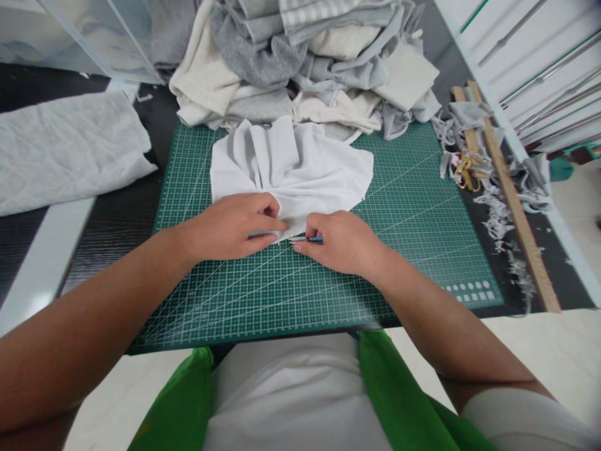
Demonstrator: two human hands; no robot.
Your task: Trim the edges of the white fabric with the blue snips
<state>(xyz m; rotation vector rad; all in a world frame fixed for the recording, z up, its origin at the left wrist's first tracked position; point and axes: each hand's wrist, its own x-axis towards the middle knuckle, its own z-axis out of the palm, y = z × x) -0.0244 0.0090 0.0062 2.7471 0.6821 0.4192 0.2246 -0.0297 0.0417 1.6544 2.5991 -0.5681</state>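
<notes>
Here, a white cloth piece (pixel 291 169) lies gathered on the green cutting mat (pixel 413 207), its near edge pinned flat by the left hand (pixel 235 225) while the right hand (pixel 342 241) grips a blue-handled tool (pixel 310 239) beside it, below heaped grey fabric scraps (pixel 305 56).

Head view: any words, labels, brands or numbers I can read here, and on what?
None legible.
Cutting mat: printed grid, diagonal lines and a block of small pale marks near its right front corner, too small to read.
White cloth, blue-handled tool, wooden ruler: no readable text.
</notes>
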